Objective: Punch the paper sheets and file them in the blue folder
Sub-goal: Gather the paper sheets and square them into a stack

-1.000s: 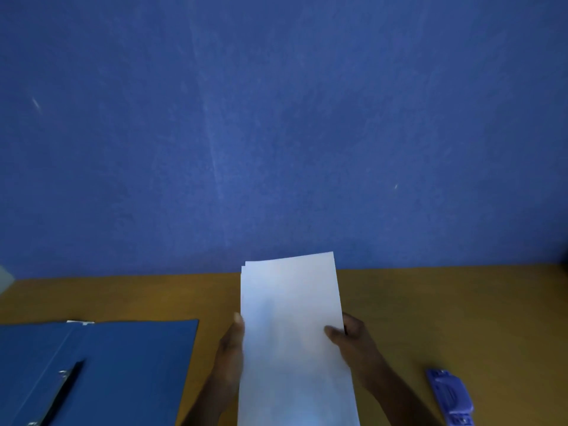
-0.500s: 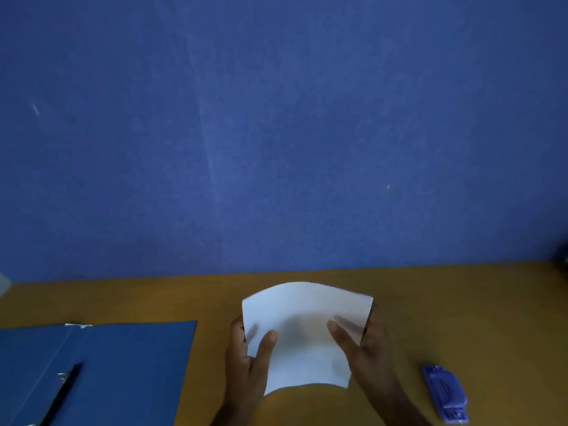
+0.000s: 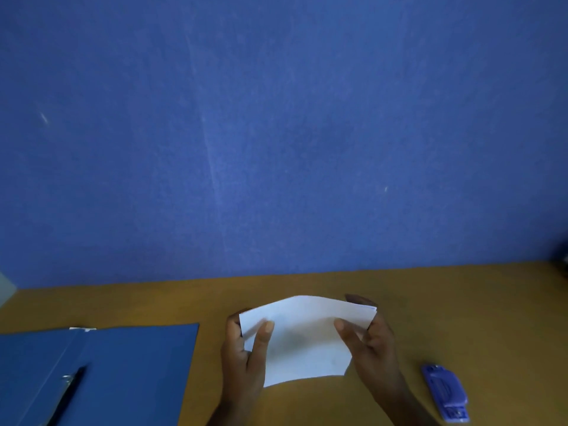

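Note:
A small stack of white paper sheets (image 3: 304, 339) is bent over into a fold above the wooden table. My left hand (image 3: 246, 355) grips its left edge, thumb on top. My right hand (image 3: 368, 342) grips the right edge, where the sheet ends fan slightly. The blue folder (image 3: 132, 373) lies open at the lower left, with its metal clip and a black bar (image 3: 69, 392) on the inside. A blue hole punch (image 3: 445, 393) lies on the table at the lower right, apart from both hands.
The wooden table (image 3: 461, 309) ends at a blue wall (image 3: 276, 133) close behind it. A dark object (image 3: 564, 256) shows at the far right edge. Bare wood lies between the folder and my left hand.
The sheets were held long and flat a second ago. They are now bent over into a short folded shape, and my thumbs have come on top of the paper.

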{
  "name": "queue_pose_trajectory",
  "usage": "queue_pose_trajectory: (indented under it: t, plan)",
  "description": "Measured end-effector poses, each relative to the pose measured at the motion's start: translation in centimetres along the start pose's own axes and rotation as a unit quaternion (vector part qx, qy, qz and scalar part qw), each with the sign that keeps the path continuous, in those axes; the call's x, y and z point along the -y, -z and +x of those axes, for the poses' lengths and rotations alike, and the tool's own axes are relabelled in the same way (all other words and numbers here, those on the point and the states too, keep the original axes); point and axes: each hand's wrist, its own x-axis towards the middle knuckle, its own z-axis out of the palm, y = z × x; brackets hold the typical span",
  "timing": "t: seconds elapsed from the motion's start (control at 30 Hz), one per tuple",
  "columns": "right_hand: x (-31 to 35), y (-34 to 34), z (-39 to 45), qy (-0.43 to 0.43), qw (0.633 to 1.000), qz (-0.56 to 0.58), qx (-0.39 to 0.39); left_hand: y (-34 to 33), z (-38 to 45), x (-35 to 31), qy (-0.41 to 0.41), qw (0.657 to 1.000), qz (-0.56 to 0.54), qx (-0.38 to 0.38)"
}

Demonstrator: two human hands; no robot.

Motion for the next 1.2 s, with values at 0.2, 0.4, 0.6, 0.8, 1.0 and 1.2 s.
queue_pose_trajectory:
  t: [0.2,0.4,0.6,0.8,1.0,1.2]
  plan:
    - [-0.5,0.2,0.0,-0.011,0.999,0.021,0.021,0.0,-0.2,-0.5,-0.006,1.0,0.03,0.005]
    - [-0.4,0.5,-0.1,-0.026,0.999,0.029,0.026,0.5,-0.6,0.2,0.009,0.999,0.019,0.03]
    - [-2.3,0.7,-0.4,-0.05,0.998,-0.001,0.031,0.8,-1.1,2.6,0.072,0.995,0.025,0.069]
    - [-4.2,0.6,-1.0,-0.07,0.996,-0.036,0.038,1.1,-1.5,4.5,0.111,0.989,0.056,0.085]
    - [-5.0,0.6,-1.6,-0.098,0.991,-0.06,0.065,0.9,-2.0,5.3,0.137,0.982,0.083,0.097]
    - [-3.5,0.5,-1.1,-0.071,0.993,-0.088,0.035,0.1,-1.0,6.0,0.132,0.977,0.137,0.092]
